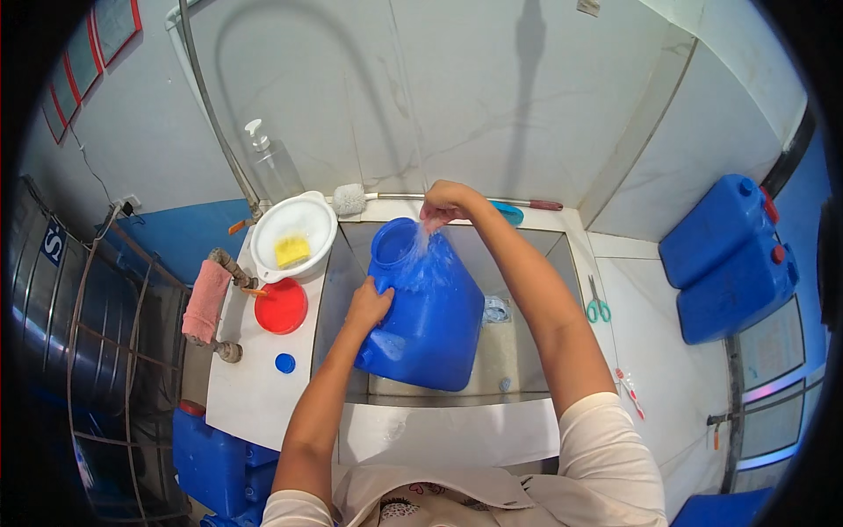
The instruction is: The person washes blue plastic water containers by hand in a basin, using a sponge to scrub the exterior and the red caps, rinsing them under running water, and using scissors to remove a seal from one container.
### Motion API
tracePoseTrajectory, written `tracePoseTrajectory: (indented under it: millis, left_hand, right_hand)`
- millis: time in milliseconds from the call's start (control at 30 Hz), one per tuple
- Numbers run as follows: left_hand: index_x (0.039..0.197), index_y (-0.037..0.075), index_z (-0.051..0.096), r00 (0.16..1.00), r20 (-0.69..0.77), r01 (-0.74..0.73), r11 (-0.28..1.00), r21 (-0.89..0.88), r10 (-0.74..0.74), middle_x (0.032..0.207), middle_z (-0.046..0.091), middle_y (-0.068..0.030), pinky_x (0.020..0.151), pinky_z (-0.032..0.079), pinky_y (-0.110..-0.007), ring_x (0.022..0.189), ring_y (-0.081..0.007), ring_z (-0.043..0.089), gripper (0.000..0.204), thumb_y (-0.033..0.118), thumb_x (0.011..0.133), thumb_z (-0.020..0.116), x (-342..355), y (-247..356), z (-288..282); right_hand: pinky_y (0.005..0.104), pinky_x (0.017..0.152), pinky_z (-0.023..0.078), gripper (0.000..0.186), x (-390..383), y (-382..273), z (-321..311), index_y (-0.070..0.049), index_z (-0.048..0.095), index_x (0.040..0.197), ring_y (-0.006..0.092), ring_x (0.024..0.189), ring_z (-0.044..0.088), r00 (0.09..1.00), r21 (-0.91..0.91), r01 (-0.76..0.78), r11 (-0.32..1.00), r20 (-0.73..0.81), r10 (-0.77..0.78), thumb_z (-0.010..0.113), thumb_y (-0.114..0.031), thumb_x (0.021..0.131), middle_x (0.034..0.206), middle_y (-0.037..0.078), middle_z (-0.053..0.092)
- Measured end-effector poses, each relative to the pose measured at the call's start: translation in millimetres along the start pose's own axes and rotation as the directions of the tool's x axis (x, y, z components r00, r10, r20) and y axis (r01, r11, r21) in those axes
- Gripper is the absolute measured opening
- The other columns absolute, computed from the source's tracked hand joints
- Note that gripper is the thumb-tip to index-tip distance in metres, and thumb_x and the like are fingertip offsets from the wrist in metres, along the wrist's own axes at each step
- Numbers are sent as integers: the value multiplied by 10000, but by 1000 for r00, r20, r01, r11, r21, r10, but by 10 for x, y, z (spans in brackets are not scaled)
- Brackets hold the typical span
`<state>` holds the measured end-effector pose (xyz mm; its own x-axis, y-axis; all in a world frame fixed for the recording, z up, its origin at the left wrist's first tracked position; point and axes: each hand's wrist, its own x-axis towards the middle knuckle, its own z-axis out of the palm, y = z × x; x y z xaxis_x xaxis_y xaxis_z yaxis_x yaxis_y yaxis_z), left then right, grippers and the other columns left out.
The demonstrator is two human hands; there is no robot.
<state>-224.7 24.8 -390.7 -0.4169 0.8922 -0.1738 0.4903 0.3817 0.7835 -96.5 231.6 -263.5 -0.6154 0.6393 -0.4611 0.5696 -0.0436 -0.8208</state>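
A large blue plastic jug (430,325) stands tilted in the sink (562,290), its wide round mouth toward the far left. My left hand (371,305) is closed on the jug's left side, just below the mouth. At the far edge of the sink, my right hand (446,204) is curled with its fingers pressed together beside the mouth. Water (421,241) runs down past those fingers and splashes on the jug's shoulder. Whatever the right fingers hold, if anything, is hidden.
Left of the sink are a white basin (263,237) with a yellow sponge (291,251), a red lid (281,307) and a small blue cap (284,363). Behind lies a long-handled brush (349,199). Scissors (598,303), a toothbrush (630,393) and blue jugs (733,290) are right.
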Motion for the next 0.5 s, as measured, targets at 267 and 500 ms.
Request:
tracePoseTrajectory:
  millis: [267, 500]
  left_hand:
    - [1193, 30, 476, 813, 157, -549, 647, 529, 561, 1000, 599, -209, 844, 437, -452, 931, -391, 568, 522, 380, 819, 575, 528, 416, 187]
    - [1069, 32, 541, 612, 172, -705, 435, 560, 772, 960, 600, -159, 780, 461, -442, 875, -361, 578, 422, 386, 839, 541, 576, 844, 322]
  right_hand:
    - [371, 538, 537, 186, -108, -46, 1, 82, 620, 743, 277, 601, 647, 996, 21, 25, 999, -87, -23, 438, 50, 722, 724, 205, 622]
    - [353, 534, 521, 156, -72, -9, -39, 52, 634, 708, 288, 597, 640, 974, 102, 134, 986, -197, -112, 482, 19, 695, 676, 187, 618]
